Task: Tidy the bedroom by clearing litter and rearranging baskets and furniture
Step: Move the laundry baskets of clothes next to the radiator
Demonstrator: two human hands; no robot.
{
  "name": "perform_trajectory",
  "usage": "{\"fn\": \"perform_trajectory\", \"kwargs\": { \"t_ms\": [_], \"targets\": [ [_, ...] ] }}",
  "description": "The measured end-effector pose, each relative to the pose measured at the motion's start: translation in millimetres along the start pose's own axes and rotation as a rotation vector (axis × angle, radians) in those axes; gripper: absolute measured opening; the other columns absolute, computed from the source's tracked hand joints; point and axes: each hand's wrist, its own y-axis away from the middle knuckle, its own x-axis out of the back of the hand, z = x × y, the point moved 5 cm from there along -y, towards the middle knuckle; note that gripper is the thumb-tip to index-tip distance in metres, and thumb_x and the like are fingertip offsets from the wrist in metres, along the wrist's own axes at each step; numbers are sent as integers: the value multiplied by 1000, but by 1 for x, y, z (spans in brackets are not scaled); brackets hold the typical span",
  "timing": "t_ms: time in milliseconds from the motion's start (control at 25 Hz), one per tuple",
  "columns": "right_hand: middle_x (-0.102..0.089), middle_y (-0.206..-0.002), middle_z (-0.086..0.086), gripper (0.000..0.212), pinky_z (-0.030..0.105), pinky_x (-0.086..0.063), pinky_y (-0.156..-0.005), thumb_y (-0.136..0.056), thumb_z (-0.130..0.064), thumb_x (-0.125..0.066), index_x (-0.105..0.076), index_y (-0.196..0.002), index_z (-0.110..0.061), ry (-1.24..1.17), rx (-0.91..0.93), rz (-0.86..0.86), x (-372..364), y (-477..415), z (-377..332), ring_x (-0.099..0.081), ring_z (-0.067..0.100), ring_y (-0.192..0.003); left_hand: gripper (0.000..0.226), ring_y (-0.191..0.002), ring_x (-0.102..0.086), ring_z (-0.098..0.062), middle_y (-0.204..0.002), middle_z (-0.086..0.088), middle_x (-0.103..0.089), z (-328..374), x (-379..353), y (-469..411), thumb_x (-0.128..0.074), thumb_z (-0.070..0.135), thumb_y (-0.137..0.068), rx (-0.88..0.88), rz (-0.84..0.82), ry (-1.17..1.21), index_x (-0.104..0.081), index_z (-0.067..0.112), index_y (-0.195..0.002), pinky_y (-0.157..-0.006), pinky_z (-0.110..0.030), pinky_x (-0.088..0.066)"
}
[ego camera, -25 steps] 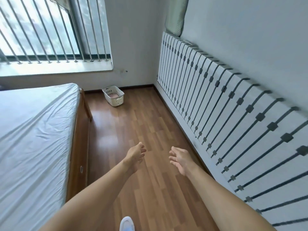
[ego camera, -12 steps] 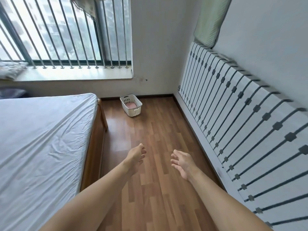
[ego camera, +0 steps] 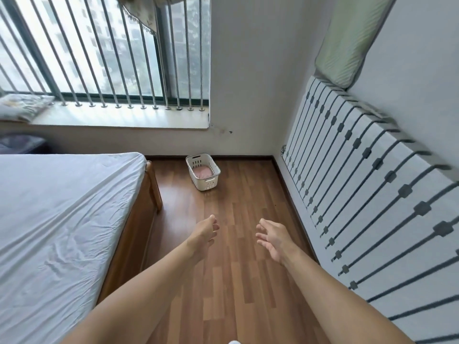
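A white plastic basket (ego camera: 204,181) with something pink inside stands on the wooden floor near the far wall, below the window. Both my arms reach forward over the floor. My left hand (ego camera: 203,235) is empty, fingers relaxed and loosely together. My right hand (ego camera: 274,238) is empty too, fingers spread, palm turned inward. Both hands are well short of the basket and touch nothing.
A bed (ego camera: 62,219) with a white sheet and wooden frame fills the left. A white striped mattress (ego camera: 372,194) leans on the right wall, a green roll (ego camera: 347,38) above it. A barred window (ego camera: 104,50) with a sill is ahead. The wooden floor (ego camera: 236,281) forms a corridor between bed and mattress.
The view has lifted and moved forward, so the basket and window appear lower and nearer. Both hands stay outstretched, empty, in much the same pose.
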Motion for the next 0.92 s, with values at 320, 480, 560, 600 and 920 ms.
{"fn": "perform_trajectory", "kwargs": {
  "t_ms": [320, 480, 560, 600, 920],
  "targets": [
    [-54, -116, 11, 39, 41, -42, -98, -98, -20, -49, -48, -132, 0, 61, -21, -74, -26, -127, -76, -53, 30, -107, 31, -99, -47, -18, -113, -4, -50, 71, -9, -102, -30, 34, -102, 21, 110, 77, -55, 16, -106, -89, -31, -34],
    [-54, -122, 16, 40, 43, -41, -101, -99, -19, -48, -47, -133, 1, 83, -49, -93, -53, -183, -97, -52, 34, -117, 40, -111, -44, -20, -117, -5, -51, 108, -6, -159, -30, 34, -102, 22, 127, 73, -48, 10, -129, -108, -35, -28],
    [-53, -131, 19, 40, 44, -41, -102, -99, -19, -48, -47, -133, 1, 98, -53, -82, -68, -219, -113, -51, 36, -122, 39, -117, -44, -21, -118, -5, -51, 130, -4, -195, -29, 34, -102, 23, 118, 72, -48, 12, -127, -109, -35, -27],
    [-52, -133, 19, 40, 43, -41, -102, -99, -19, -48, -47, -133, 1, 105, -51, -81, -75, -236, -123, -51, 36, -123, 37, -118, -44, -21, -118, -4, -51, 143, -3, -213, -28, 34, -102, 23, 111, 78, -49, 13, -125, -109, -35, -27],
    [-51, -135, 19, 44, 43, -42, -101, -99, -19, -48, -42, -137, 2, 136, -35, -100, -155, -370, -216, -50, 36, -124, 26, -74, -43, -9, -82, 6, -49, 261, 20, -341, -33, 29, -100, 14, 126, 116, -50, 23, -81, -69, -24, -34]
  ]
}}
